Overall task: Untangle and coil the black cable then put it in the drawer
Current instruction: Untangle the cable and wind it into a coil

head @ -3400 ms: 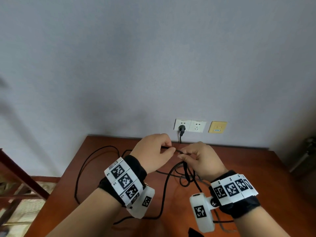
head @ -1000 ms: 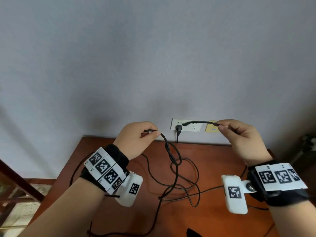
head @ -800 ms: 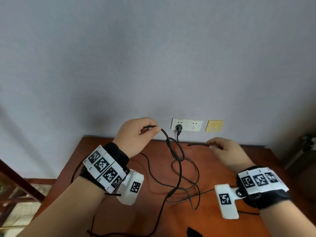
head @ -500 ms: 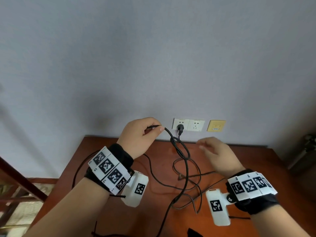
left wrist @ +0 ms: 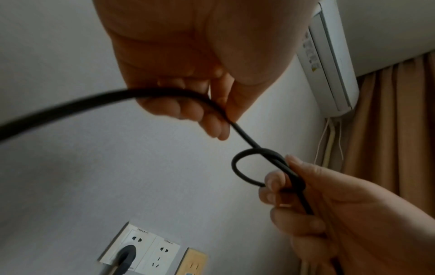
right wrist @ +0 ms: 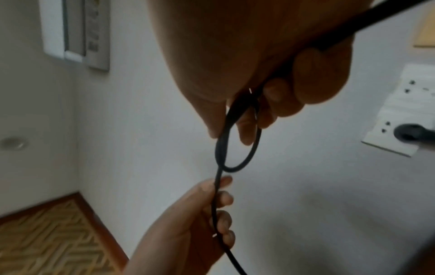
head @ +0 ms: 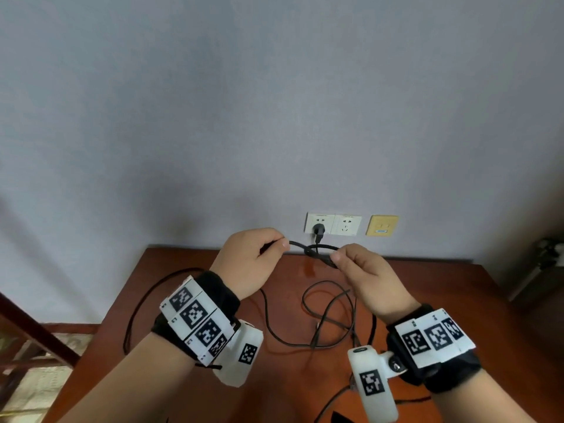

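With your left hand (head: 248,264) and right hand (head: 364,276) both pinching the black cable (left wrist: 247,136) beside its small loop (left wrist: 255,167), pulling apart would likely cinch a knot.

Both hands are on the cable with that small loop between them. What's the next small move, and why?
Probably widen the loop with the right hand and feed slack from the left hand. The cable crosses itself there like a loose knot; pulling apart would likely tighten it.
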The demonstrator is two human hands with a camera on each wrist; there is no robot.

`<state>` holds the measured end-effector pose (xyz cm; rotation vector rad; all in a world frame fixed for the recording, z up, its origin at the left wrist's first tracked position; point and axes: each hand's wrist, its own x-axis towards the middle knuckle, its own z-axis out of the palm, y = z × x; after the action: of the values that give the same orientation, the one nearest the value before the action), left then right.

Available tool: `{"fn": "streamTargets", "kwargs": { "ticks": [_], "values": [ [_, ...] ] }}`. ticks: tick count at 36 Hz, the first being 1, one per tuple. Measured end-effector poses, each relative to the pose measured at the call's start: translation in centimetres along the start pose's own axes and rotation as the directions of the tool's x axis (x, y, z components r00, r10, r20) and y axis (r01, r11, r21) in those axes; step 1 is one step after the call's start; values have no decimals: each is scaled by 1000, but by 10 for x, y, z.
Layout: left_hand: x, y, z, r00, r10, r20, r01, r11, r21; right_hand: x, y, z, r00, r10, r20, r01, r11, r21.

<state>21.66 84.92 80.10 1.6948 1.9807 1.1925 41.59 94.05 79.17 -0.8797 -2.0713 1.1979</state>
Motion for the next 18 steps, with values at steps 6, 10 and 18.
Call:
{"fn": "streamTargets", "kwargs": {
  "ticks": [6, 10, 18],
  "values": [
    [-4, 13, 10, 980, 92, 177, -106, 992, 74, 2, 1, 4, 991, -84, 100, 95, 989, -115],
    [-6, 19, 14, 975, 154, 160, -165, 985, 56, 0, -2, 4, 985, -90, 148, 101, 993, -68],
    [-4, 26, 14, 972, 61, 227, -85, 992, 97, -4, -7, 5, 973, -101, 208, 105, 994, -6]
  ]
}}
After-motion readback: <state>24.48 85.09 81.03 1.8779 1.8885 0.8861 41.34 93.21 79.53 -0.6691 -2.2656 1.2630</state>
